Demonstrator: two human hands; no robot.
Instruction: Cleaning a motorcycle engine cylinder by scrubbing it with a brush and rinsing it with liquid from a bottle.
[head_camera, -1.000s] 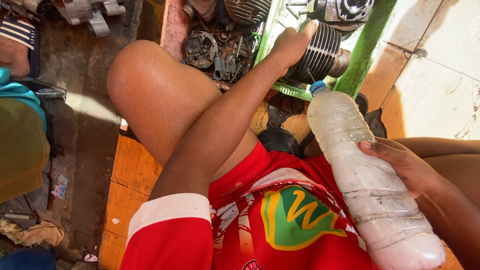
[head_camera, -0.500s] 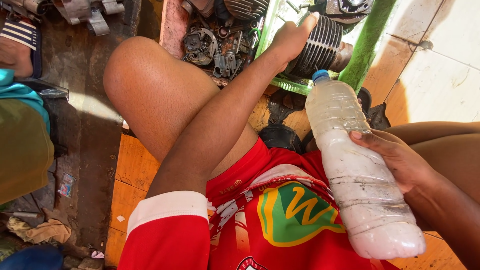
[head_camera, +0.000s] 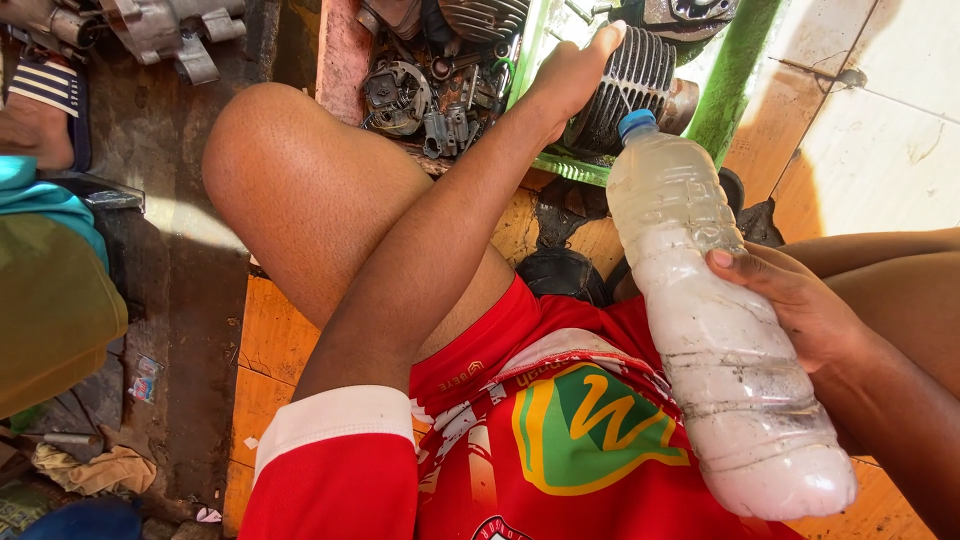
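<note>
One clear plastic bottle (head_camera: 715, 330) with a blue cap (head_camera: 637, 124) lies tilted across the person's lap, cap end toward the green frame (head_camera: 735, 75) at the top edge, base toward the bottom right corner. Its contents are cloudy and grime streaks the wall, so the fill level is hard to make out. The right hand (head_camera: 800, 305) is clamped around the bottle's middle; the fingers behind the bottle are hidden.

The left hand (head_camera: 570, 75) reaches forward and rests on one finned metal cylinder (head_camera: 625, 80) beside the frame. Its fingers lie flat and spread, closed on nothing; the fingertips run close to the top edge.

Left of the cylinder, a cluster of small engine parts (head_camera: 425, 95) lies in shadow, too tangled to count. One grey metal casting (head_camera: 165, 30) is cut off at the top left corner. One striped sandal (head_camera: 50, 100) shows at the left edge, partly cropped.
</note>
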